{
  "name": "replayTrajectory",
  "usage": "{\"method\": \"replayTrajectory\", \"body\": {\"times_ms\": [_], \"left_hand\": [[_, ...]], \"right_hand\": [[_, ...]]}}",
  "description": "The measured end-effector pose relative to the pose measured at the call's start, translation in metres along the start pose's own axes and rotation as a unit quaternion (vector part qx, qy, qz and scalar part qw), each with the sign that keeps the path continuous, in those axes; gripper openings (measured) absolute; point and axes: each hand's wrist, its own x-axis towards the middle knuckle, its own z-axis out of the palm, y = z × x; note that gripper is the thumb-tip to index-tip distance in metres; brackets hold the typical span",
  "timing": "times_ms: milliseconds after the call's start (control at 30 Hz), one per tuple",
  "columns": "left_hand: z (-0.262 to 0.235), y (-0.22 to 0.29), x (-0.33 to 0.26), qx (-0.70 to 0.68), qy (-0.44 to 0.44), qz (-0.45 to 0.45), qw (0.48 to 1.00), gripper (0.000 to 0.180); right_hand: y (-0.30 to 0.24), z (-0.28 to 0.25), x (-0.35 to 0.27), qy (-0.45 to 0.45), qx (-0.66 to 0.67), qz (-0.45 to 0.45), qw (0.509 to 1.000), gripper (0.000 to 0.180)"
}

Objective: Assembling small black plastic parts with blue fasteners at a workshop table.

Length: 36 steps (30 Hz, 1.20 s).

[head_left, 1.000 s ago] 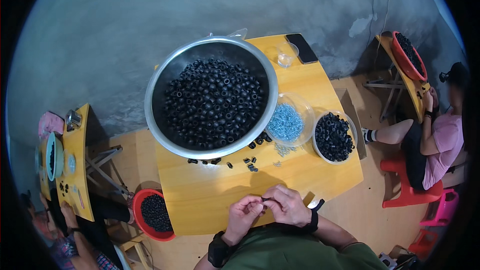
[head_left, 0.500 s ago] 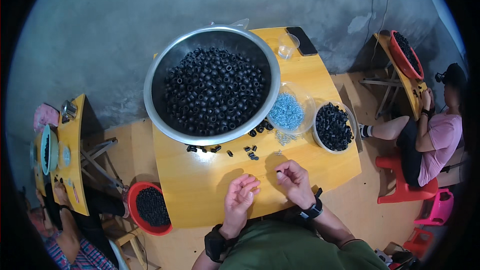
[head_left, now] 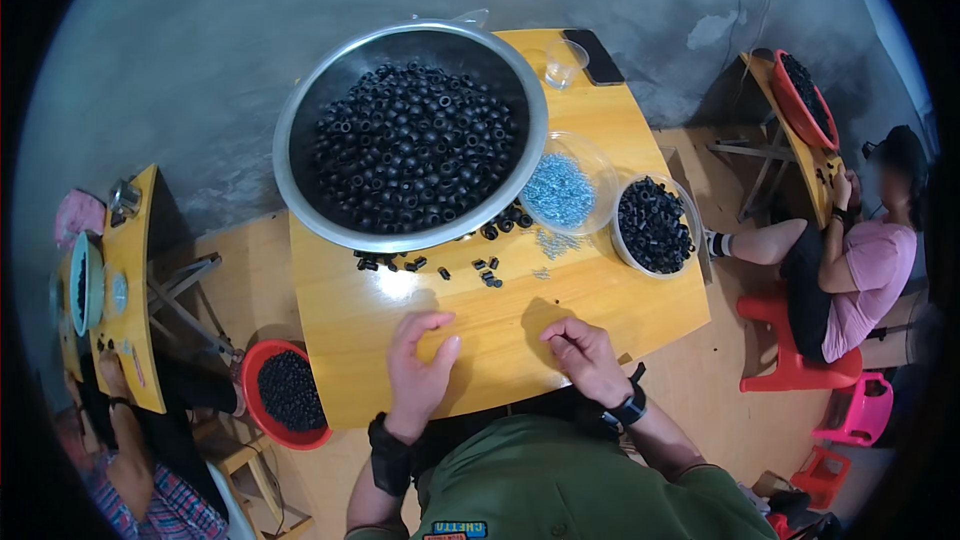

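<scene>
Both hands rest on the near edge of the yellow surface [head_left: 620, 310]. The left hand [head_left: 420, 365] lies flat, fingers loosely spread and holding nothing. The right hand [head_left: 585, 355] is curled, fingertips drawn together; whether they pinch a part I cannot tell.

Just beyond the hands, mid-surface, lie a few loose black parts [head_left: 485, 270], apart from both hands. Behind them, filling the far left of the surface, a large steel basin [head_left: 300, 120] is heaped with black ring-shaped parts [head_left: 415, 145]. To its right a clear bowl [head_left: 600, 155] holds small blue-grey pieces [head_left: 557, 190], some spilled beside it. At the right edge a white bowl [head_left: 625, 250] is roughly full of black parts [head_left: 653, 225].

By judgement the work is far from over: the basin is still piled high, while the white bowl holds a much smaller lot.

At the far right corner stand a clear cup [head_left: 565, 60] and a dark phone [head_left: 593, 56]. No packages, labels or signs show on the surface. Below its left corner a red bowl [head_left: 250, 405] holds more black parts. Other people sit at tables to the left and right.
</scene>
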Motion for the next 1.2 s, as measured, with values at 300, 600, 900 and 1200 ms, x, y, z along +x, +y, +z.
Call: {"method": "replayTrajectory", "body": {"times_ms": [300,600,900,1200], "left_hand": [[0.020,0.002,0.074,0.327,0.046,0.183,0.926,0.033],[0.043,-0.014,0.095,0.418,0.020,0.206,0.885,0.033],[0.041,0.004,0.080,0.320,0.000,0.145,0.936,0.027],[0.024,0.023,0.009,-0.449,-0.079,-0.166,0.874,0.020]], "right_hand": [[0.005,0.020,0.007,0.068,-0.300,-0.302,0.902,0.008],[0.005,0.013,0.012,0.066,-0.227,-0.273,0.932,0.009],[0.010,0.011,0.012,0.068,-0.215,-0.275,0.935,0.007],[0.014,0.011,0.003,0.089,0.008,-0.121,0.989,0.009]]}}
